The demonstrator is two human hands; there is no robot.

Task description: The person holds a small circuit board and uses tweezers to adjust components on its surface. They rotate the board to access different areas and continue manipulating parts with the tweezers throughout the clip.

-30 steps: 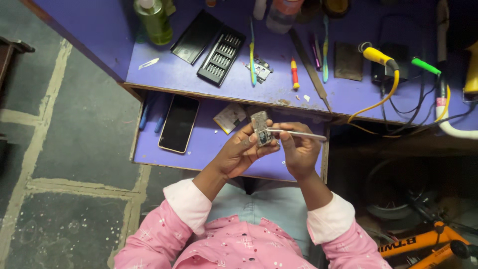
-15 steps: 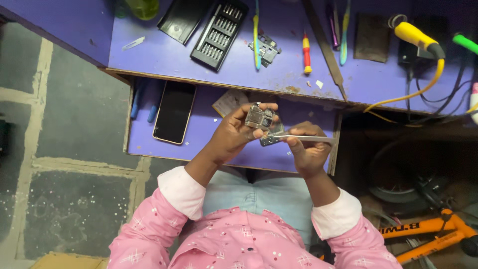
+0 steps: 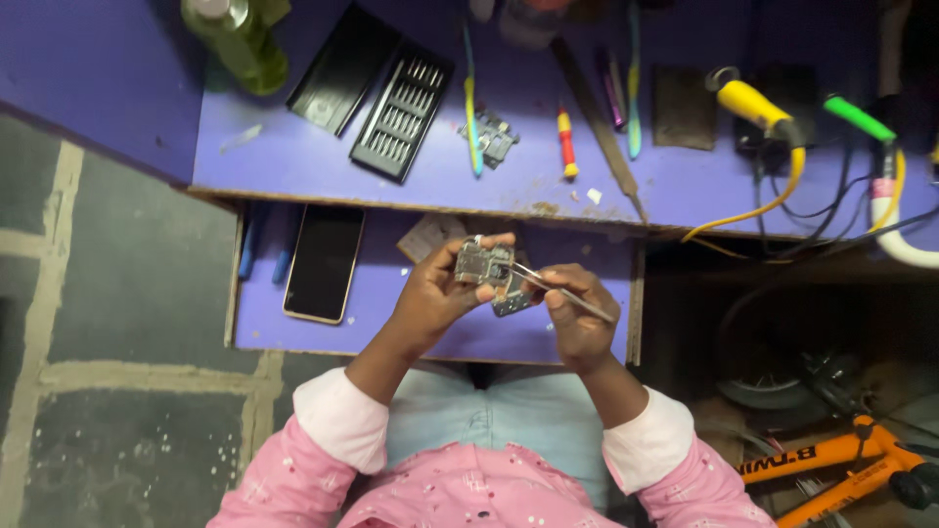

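Note:
My left hand (image 3: 435,293) grips a small grey circuit board (image 3: 486,266) and holds it up over the pulled-out purple drawer (image 3: 391,337). My right hand (image 3: 577,311) pinches metal tweezers (image 3: 553,286) whose tips touch the board's right edge. A second small board piece (image 3: 512,301) sits just under the first, between both hands. Both arms wear pink sleeves with white cuffs.
A black phone (image 3: 324,262) lies in the drawer's left part. On the purple desk (image 3: 293,161) lie a screwdriver bit case (image 3: 402,112), its lid (image 3: 342,70), a green bottle (image 3: 238,39), brushes, a red-yellow screwdriver (image 3: 566,140) and a yellow-handled tool (image 3: 758,106) with cables. An orange frame (image 3: 831,464) stands lower right.
The view has shifted slightly, so the desk sits a little lower in frame. The hands stay together on the board, and the tweezers keep working at its right edge.

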